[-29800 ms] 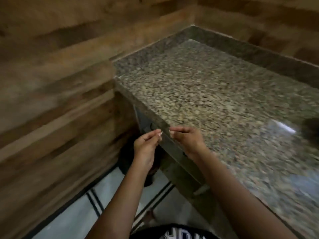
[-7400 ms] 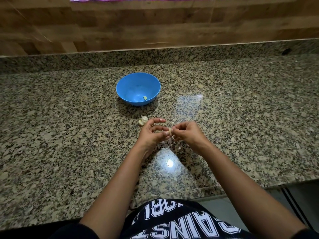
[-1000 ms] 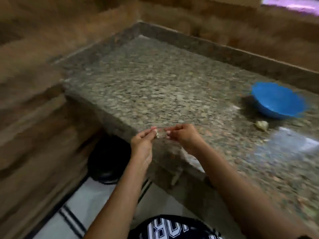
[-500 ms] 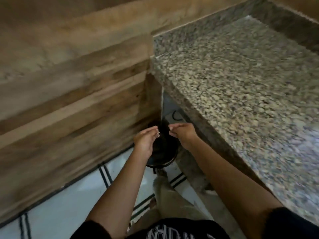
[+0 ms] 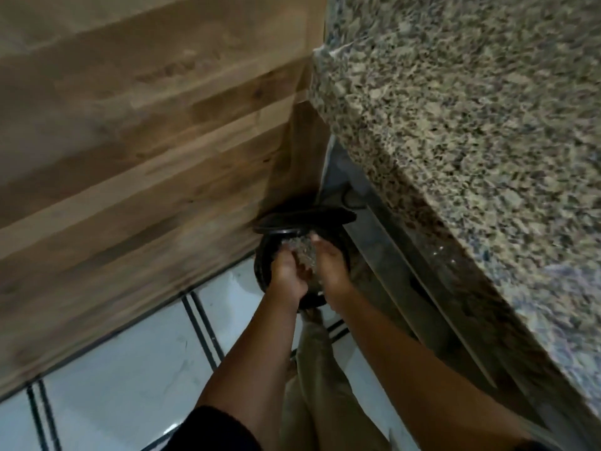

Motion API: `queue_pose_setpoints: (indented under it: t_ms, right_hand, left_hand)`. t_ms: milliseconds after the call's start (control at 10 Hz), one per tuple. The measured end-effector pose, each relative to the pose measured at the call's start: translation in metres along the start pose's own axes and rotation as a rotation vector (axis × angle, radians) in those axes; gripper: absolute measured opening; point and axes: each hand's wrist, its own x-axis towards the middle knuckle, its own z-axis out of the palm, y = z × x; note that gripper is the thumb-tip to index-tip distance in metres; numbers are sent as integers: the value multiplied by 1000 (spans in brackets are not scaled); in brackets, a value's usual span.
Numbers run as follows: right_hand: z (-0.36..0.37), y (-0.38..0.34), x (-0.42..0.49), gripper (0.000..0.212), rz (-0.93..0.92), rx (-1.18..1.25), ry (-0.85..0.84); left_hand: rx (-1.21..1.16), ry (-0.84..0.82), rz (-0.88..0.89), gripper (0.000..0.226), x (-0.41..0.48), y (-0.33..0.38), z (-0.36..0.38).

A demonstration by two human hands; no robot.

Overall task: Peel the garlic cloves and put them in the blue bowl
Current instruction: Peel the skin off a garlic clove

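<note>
The person's left hand (image 5: pixel 287 275) and right hand (image 5: pixel 331 266) are low down, close side by side, just over a black bin (image 5: pixel 267 255) on the floor (image 5: pixel 130 369). The bin's lid (image 5: pixel 305 218) is up. Something shiny (image 5: pixel 302 252) shows between the hands, inside the bin. The hands are blurry, so it is not clear if each grip is apart or pinched on garlic, and no garlic can be made out. The speckled tabletop (image 5: pixel 471 125) is up on the right. A wood wall (image 5: pixel 146 141) is on the left.
</note>
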Motion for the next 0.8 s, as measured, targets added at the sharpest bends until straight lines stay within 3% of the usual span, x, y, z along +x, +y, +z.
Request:
queue_pose_setpoints:
  t_ms: [100,200,300,400,500,600,700,800]
  right_hand:
    - [18,6,8,44,-19,-145,-129]
    - [18,8,33,49,-66,-272,-128]
    - [22,7,36,53,-35,-247,-66]
    - [30,6,3,50,-86,-237,-163]
    - [21,12,7,47,-111,-319,-232]
    - [9,-1,14,36,-120,-235,-184]
    - [0,-16,-7,18,-101,-15,-85]
    - [-12,-37,-44,14,-120,207,-77]
  left_hand:
    - [212,-4,124,54,-1,3,4]
    - [8,-21,14,53,0,10,4]
    - [16,48,42,51,-3,13,1]
    - [-386,-147,15,49,-20,23,2]
    - [-128,182,-19,51,-30,23,4]
    - [-269,-61,-35,43,-32,27,-8]
    - [-230,-29,121,38,-57,35,-17]
    - [-139,-77,223,39,-90,44,-16]
